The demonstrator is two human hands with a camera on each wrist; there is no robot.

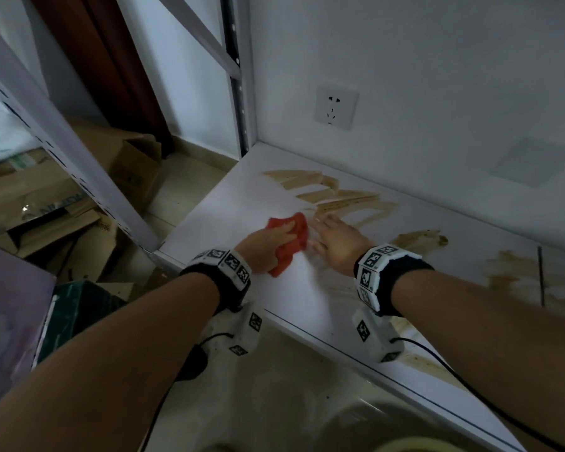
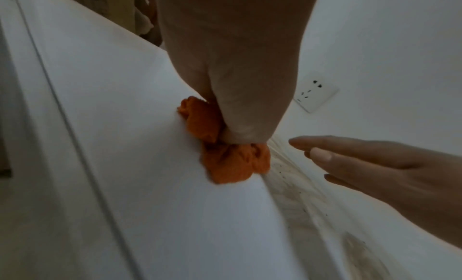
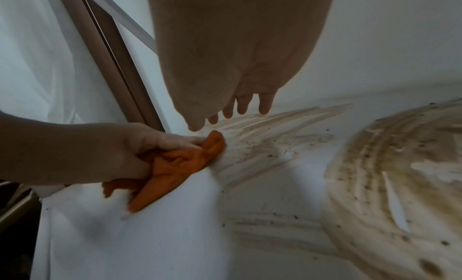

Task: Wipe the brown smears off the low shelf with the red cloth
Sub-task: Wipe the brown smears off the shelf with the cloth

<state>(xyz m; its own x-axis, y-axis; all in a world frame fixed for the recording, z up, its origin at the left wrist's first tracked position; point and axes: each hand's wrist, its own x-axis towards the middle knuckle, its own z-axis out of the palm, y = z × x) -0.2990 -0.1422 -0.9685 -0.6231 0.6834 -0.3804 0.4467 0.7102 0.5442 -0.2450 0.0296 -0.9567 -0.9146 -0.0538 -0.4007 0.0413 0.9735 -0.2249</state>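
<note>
both forearms reach forward and down over the low shelf (image 1: 229,203), each wrist wrapped in a black band with white marker blocks. the left hand (image 1: 268,244) lies palm down with its fingers curled round the bunched red cloth (image 1: 291,246), pressing it onto the white surface; in the left wrist view the cloth (image 2: 225,156) bulges out from under the knuckles, and in the right wrist view the thumb and fingers pinch its folds (image 3: 175,165). the cloth sits at the left edge of the brown smears (image 1: 336,194), touching the nearest streaks. the right hand (image 1: 335,241) is just beside the cloth on its right, flat and loose, fingers (image 3: 242,104) straight and slightly spread, holding nothing, its fingertips over the streaked patch; whether the palm touches the shelf cannot be told. more smears spread along the shelf to the right, thicker and speckled (image 3: 390,185). a wall socket (image 1: 336,107) is set in the white wall behind. cardboard boxes (image 1: 46,194) lie on the floor to the left, beyond the shelf's metal upright.
</note>
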